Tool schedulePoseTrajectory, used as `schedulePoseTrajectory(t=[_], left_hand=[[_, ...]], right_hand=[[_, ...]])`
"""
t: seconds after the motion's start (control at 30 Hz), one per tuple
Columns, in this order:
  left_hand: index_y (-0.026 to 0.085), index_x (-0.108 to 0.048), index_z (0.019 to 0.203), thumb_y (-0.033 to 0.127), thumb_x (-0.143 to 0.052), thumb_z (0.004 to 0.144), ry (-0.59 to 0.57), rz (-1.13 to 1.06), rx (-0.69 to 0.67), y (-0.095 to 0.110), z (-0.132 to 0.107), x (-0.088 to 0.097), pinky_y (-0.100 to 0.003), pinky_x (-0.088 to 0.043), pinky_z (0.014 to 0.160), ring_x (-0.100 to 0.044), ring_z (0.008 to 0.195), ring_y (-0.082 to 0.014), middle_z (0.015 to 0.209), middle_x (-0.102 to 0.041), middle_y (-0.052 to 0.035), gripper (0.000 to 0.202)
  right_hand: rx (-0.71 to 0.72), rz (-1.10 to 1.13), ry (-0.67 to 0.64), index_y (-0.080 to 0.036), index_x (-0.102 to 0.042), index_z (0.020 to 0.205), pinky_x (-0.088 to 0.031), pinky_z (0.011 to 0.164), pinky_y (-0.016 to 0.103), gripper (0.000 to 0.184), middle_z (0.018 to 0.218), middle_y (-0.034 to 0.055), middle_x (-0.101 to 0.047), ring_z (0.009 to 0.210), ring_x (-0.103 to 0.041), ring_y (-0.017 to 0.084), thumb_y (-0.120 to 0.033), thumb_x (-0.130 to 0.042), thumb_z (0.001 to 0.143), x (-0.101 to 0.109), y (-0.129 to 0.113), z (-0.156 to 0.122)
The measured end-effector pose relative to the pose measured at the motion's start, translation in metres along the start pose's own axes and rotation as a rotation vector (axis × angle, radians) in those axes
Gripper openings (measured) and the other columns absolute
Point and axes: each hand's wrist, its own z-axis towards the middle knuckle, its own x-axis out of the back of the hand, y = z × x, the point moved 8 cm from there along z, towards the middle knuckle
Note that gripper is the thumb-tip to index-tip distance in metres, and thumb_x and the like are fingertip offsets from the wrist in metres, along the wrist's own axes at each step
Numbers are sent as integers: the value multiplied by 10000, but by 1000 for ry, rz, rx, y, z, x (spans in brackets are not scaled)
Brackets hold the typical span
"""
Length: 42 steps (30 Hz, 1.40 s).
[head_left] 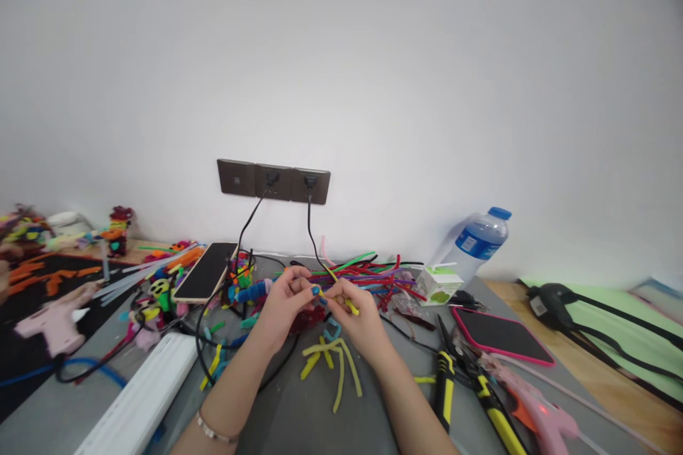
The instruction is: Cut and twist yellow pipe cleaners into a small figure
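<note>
My left hand point(285, 306) is closed in a pinch on a small blue piece point(316, 291), apparently bent pipe cleaner. Close beside it, my right hand point(356, 314) pinches a yellow pipe cleaner point(352, 307) that sticks out past the fingers. The fingertips of both hands nearly meet, and whether the two pieces are joined cannot be made out. Below the hands lie several bent yellow pipe cleaners point(341, 362) and a light blue curled piece point(331, 329). A dark blue coiled piece point(253, 291) lies left of my left hand.
Loose pipe cleaners point(368, 271) pile up along the wall. Pliers point(469, 377), a pink glue gun point(538, 405), a pink-cased phone point(504, 335), a small box point(440, 284) and a water bottle point(477, 245) stand right. Left are a white power strip point(144, 398), another phone point(207, 272) and cables.
</note>
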Motion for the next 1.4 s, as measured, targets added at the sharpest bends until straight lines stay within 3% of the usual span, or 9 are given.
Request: schedulePoseTrajectory(t=[0.13, 0.43, 0.7, 0.9, 1.13, 1.4], left_hand=[[179, -550, 900, 276, -817, 632, -5, -8, 48, -1, 0, 3, -182, -430, 574, -517, 553, -65, 605, -548, 76, 391], [172, -583, 840, 242, -807, 641, 10, 19, -67, 0, 4, 6, -188, -455, 673, -589, 699, -94, 708, -645, 29, 307], [183, -582, 825, 229, -807, 645, -14, 102, -112, 7, 3, 4, -197, -452, 723, -624, 745, -115, 701, -666, 28, 292], [178, -616, 825, 273, -796, 660, -49, 152, -132, 8, 4, -1, -198, -448, 693, -589, 729, -110, 731, -642, 21, 262], [148, -682, 844, 394, -723, 720, -76, 268, -48, 1, 3, -2, -223, -431, 616, -556, 656, -118, 760, -653, -23, 278], [152, -607, 755, 271, -690, 691, -129, 448, -90, 2, 3, -8, -221, -395, 582, -522, 602, -115, 661, -591, 12, 159]], right_hand=[[5, -20, -31, -196, -572, 740, -279, 530, 236, 88, 584, -57, -387, 533, -364, 111, -204, -559, 826, -3, -1, 0], [0, -68, 142, -189, -555, 760, -256, 506, 222, 50, 555, -81, -323, 509, -332, 98, -195, -544, 809, 4, 4, 1], [-99, 185, 40, -191, -524, 739, -223, 481, 228, 187, 564, -73, -330, 508, -287, 97, -334, -567, 851, -4, 12, 4], [-97, 224, 30, -192, -502, 731, -249, 499, 225, 202, 594, -55, -380, 535, -311, 101, -337, -544, 865, -4, 6, 4], [-87, 174, 51, -194, -506, 740, -260, 501, 225, 191, 594, -54, -393, 536, -329, 106, -336, -538, 864, -3, 8, 4], [-116, 217, 137, -197, -509, 732, -248, 471, 221, 186, 548, -73, -357, 493, -309, 98, -347, -577, 818, 4, 9, 5]])
